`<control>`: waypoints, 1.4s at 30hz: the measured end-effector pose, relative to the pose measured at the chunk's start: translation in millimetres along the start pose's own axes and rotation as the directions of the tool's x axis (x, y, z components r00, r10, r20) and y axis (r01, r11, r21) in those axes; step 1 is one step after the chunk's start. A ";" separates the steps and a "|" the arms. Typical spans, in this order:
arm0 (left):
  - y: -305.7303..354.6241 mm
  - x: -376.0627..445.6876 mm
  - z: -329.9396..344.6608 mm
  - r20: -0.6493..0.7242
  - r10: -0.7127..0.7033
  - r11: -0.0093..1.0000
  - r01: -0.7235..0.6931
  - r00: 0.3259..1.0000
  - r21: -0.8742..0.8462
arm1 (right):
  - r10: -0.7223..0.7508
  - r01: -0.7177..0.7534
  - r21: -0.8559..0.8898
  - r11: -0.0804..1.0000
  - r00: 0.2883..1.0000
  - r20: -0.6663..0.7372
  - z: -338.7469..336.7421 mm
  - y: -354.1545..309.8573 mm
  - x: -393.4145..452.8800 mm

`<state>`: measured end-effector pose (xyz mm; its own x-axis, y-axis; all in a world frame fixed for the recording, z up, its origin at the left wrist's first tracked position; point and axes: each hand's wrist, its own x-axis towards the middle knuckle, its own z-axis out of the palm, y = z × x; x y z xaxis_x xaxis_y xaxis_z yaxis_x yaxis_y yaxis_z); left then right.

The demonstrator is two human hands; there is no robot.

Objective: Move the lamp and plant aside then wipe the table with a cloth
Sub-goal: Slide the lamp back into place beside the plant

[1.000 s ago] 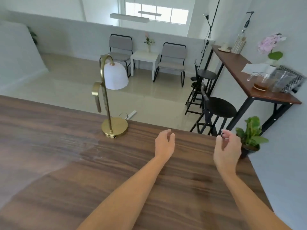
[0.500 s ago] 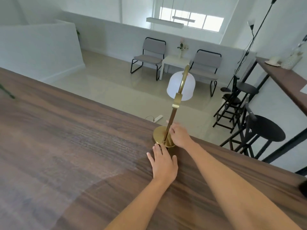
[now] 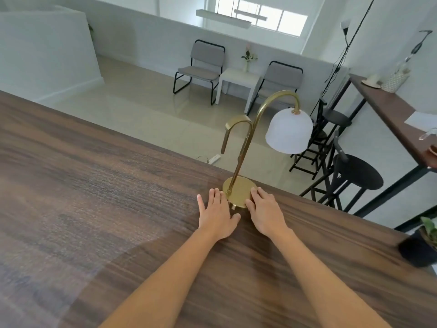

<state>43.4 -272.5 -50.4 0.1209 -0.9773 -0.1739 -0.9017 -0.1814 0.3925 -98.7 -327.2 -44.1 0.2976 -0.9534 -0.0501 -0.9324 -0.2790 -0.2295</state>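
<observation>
Both hands (image 3: 241, 213) flank the lamp (image 3: 240, 191) base

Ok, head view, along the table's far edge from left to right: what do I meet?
Bare table → left hand → lamp base → right hand → potted plant at the right end.

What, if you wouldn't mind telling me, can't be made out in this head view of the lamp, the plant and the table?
- Plant: cut off by the right edge; only a few leaves and part of its dark pot show.
- Lamp base: its near rim is partly covered by the left hand and right hand, so the grip is unclear.
- Table: left and near parts are cut off by the frame.
- Cloth: none visible.
</observation>
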 end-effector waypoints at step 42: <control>258.6 4.7 100.9 0.174 0.345 0.937 -0.350 0.922 -0.001 | 0.490 -0.518 -0.074 0.852 0.840 -0.236 -47.6 244.4 -154.4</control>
<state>-231.0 -312.9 -40.8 -0.2717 -0.9450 -0.1819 -0.8864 0.1721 0.4298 -382.2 -253.7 -46.1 -0.2549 -0.9641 0.0747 -0.9640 0.2472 -0.0982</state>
